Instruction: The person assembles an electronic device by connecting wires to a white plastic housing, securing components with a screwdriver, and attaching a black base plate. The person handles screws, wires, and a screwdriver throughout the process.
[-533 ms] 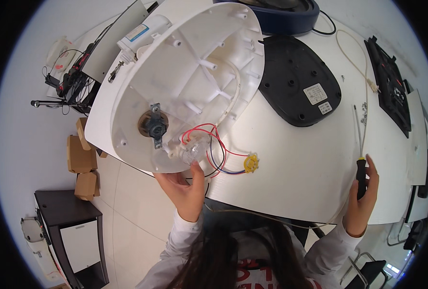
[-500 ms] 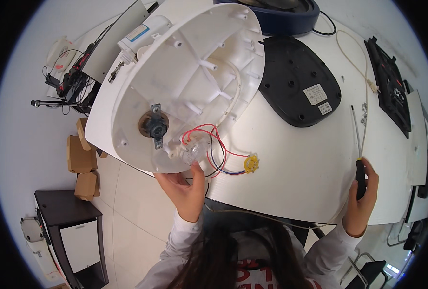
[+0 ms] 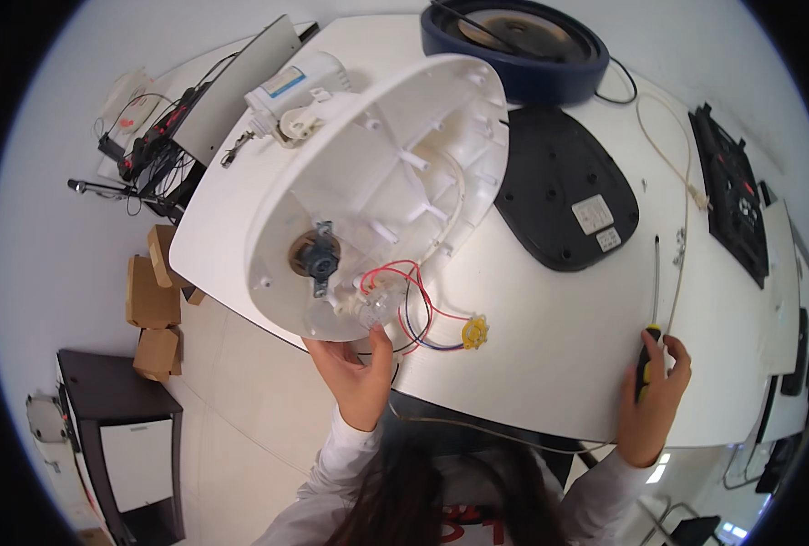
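My left hand (image 3: 354, 387) grips the near edge of a white plastic housing (image 3: 368, 191), tilted so that its ribbed hollow inside shows. The thumb presses near a clear round plastic part (image 3: 380, 308) with red wires, while the other fingers go out of sight under the rim. Inside the housing sits a dark fitting (image 3: 320, 261). Red, blue and black wires run out to a small round yellow part (image 3: 474, 333) on the table. At the right, my right hand (image 3: 655, 400) is closed round the black and yellow handle of a screwdriver (image 3: 656, 282), whose shaft points away from me.
A black base plate (image 3: 554, 205) with labels lies right of the housing. Behind stands a dark blue round tub (image 3: 523, 64). A white cylindrical motor-like part (image 3: 300, 86) lies at the back left. Small screws (image 3: 679, 246), a pale cord (image 3: 646, 114) and a black tool case (image 3: 732, 196) lie at the right.
The housing's far end has come down and its tilt has changed, with my left hand still on it. My right hand has drawn the screwdriver slightly left. The whole view has shifted.
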The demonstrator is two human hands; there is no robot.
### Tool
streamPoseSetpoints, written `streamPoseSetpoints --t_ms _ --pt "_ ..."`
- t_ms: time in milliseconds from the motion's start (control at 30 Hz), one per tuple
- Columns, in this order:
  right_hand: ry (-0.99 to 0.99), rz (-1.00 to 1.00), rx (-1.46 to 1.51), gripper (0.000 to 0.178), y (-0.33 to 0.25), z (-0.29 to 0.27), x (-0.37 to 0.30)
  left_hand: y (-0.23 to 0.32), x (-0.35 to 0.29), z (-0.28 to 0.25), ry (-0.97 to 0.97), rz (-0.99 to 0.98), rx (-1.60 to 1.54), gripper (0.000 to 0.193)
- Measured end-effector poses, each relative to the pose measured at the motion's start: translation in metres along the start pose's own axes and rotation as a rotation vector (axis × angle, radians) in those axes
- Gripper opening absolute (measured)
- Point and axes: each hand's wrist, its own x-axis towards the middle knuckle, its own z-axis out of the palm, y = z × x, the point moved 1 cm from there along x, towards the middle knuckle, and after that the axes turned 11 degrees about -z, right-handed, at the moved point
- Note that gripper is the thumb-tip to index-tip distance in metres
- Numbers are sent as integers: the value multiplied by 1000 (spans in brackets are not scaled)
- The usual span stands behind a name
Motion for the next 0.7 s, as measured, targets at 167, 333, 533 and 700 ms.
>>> streamPoseSetpoints --t_ms 167,333,533,700 --pt "-136 -180 401 48 -66 -13 10 -3 1 3 7 20 3 62" --pt "-148 -433 500 43 -118 10 40 1 6 -1 -37 81 12 59" --pt "-101 -509 524 37 -118 32 43 27 7 -33 -84 159 347 59" --pt "-133 -553 581 39 -124 27 41 28 4 -67 -140 186 343 43"
